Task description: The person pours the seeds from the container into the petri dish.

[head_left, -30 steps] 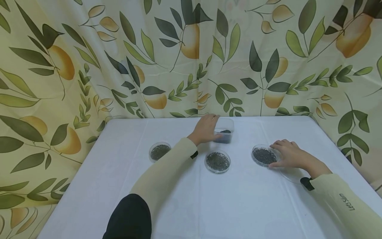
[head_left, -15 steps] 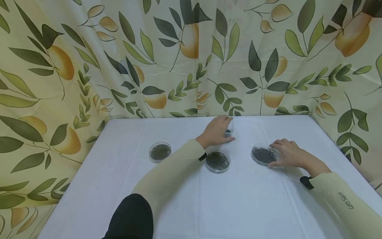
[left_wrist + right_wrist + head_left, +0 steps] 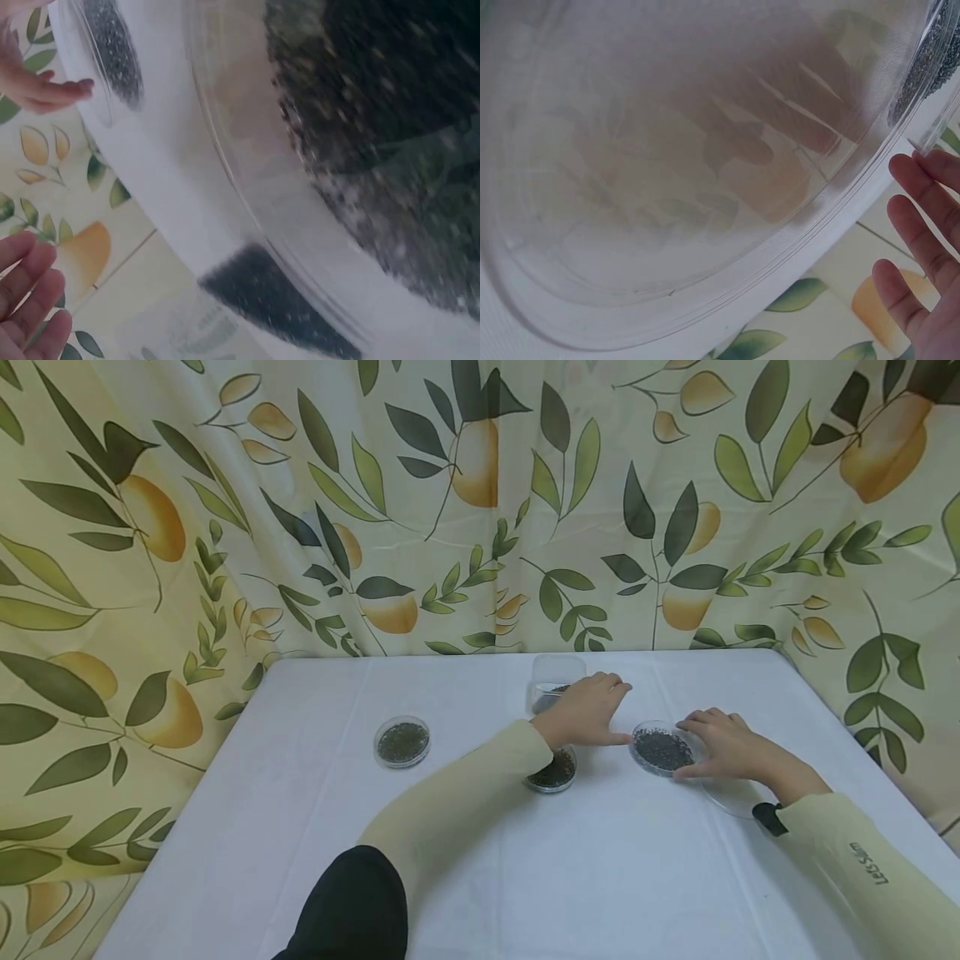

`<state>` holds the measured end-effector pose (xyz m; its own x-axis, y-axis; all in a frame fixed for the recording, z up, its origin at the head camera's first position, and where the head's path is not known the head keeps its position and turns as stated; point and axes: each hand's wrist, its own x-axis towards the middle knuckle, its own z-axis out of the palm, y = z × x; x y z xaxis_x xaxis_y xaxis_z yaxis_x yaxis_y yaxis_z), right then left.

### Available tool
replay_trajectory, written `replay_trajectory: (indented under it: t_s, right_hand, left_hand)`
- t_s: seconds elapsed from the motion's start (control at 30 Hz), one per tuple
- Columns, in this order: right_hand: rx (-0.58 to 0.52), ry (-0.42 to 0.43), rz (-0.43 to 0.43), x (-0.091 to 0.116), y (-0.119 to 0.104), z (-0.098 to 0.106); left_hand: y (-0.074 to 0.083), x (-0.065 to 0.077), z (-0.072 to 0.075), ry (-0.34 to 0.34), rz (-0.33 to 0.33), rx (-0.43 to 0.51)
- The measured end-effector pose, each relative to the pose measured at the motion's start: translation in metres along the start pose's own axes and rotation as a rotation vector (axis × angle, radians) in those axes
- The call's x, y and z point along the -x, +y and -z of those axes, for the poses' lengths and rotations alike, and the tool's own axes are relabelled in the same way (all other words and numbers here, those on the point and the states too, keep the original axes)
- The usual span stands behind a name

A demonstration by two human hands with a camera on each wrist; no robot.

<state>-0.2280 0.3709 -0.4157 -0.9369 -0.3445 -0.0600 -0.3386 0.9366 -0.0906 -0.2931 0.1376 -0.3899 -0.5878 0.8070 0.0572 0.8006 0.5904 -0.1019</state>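
My left hand (image 3: pixel 588 710) reaches over the middle of the table with its fingers spread and nothing in them. Its thumb tip comes close to a clear petri dish of dark grains (image 3: pixel 663 748); whether they touch I cannot tell. My right hand (image 3: pixel 727 747) holds that dish at its right side, thumb at the near edge and fingers at the far edge. In the right wrist view, fingertips (image 3: pixel 904 169) meet the dish's rim. Beneath my left wrist, partly covered, sits a second petri dish of dark grains (image 3: pixel 553 774). A clear round lid or dish (image 3: pixel 652 300) lies under my right wrist.
Behind my left hand stands a clear plastic box (image 3: pixel 557 667) holding dark grains. A third petri dish of dark grains (image 3: pixel 402 742) is on the left. Everything rests on a white-covered table (image 3: pixel 480 868), with a leaf-and-fruit patterned curtain (image 3: pixel 450 560) behind.
My left hand has moved right and nearer, from the clear box toward the right-hand petri dish, uncovering the box. My right hand and the dish it holds have stayed in place.
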Motion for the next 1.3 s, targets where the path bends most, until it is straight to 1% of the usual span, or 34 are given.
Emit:
replay_trajectory:
  t_s: [0.2, 0.4, 0.6, 0.87, 1.07, 1.3]
  right_hand:
    - [0.007, 0.005, -0.003, -0.001, 0.001, -0.002]
    - [0.001, 0.010, 0.004, 0.000, 0.003, -0.002]
    - [-0.004, 0.001, -0.001, 0.000, 0.003, -0.001]
    - [-0.001, -0.003, -0.003, 0.000, 0.002, -0.002]
    - [0.001, 0.004, 0.001, 0.001, 0.002, -0.002]
    - [0.002, -0.008, -0.012, 0.000, 0.002, -0.002]
  left_hand:
    - [0.012, -0.008, -0.007, -0.031, -0.006, -0.004]
    - [0.018, -0.014, -0.014, -0.038, -0.004, 0.038]
    - [0.023, -0.020, -0.015, -0.056, -0.008, 0.052]
    - [0.024, -0.025, -0.013, -0.115, 0.007, 0.081]
    - [0.025, -0.033, -0.016, -0.147, 0.018, 0.073]
    - [0.028, -0.043, -0.020, -0.177, 0.021, 0.079]
